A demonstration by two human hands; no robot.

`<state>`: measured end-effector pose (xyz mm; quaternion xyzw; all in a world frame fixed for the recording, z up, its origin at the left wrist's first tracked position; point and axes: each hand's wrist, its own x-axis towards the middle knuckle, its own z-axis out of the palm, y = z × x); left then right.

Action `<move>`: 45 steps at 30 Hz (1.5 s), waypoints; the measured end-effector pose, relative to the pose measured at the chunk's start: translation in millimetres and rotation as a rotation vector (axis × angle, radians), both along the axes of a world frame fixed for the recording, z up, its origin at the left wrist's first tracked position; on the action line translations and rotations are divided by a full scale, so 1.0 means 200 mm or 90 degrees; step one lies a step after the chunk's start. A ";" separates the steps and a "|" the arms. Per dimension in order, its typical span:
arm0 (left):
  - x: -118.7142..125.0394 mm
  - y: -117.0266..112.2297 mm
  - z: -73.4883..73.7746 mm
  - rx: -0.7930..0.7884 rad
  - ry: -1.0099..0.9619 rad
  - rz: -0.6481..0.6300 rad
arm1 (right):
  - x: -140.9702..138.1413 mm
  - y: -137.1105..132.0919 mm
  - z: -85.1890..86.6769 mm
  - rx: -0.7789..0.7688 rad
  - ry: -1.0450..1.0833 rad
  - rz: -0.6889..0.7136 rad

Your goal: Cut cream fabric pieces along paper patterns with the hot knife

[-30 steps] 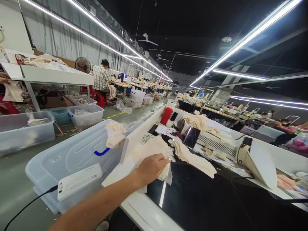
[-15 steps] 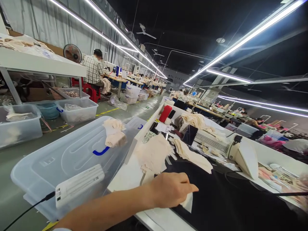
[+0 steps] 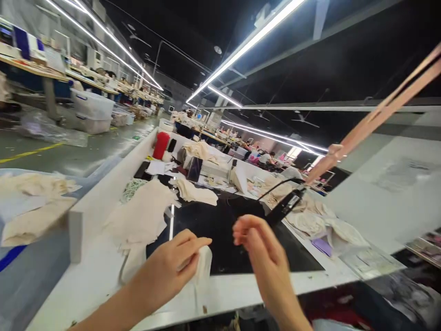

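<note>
At the front of the workbench, my left hand (image 3: 175, 259) is closed with its index finger pointing right. It pinches a small cream fabric piece (image 3: 205, 264) that hangs below the fingers over the bench edge of the black mat (image 3: 227, 248). To the right, my right hand (image 3: 267, 262) is raised above the mat, its fingers loosely curled and slightly blurred, with nothing visible in them. Just beyond it, a black corded tool (image 3: 287, 204) hangs from a pinkish strap (image 3: 372, 124). A stack of cream fabric pieces (image 3: 144, 214) lies left of the mat.
More cream fabric (image 3: 198, 192) lies at the mat's back, near a red spool (image 3: 161, 145) and a white machine (image 3: 238, 177). Fabric pieces (image 3: 306, 223) are heaped on the right. A low white wall (image 3: 103, 197) edges the bench's left side, with fabric-topped plastic bins beyond it.
The view has swung to the right. My right hand, the hanging black tool and its strap have come into view. My left hand still has the fabric piece at its fingers.
</note>
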<state>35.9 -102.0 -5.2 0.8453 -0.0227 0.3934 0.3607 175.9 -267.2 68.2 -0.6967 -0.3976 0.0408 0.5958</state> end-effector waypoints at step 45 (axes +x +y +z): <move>0.29 -0.01 0.16 -0.247 0.382 0.090 | 0.21 0.04 -0.52 -0.262 0.349 0.285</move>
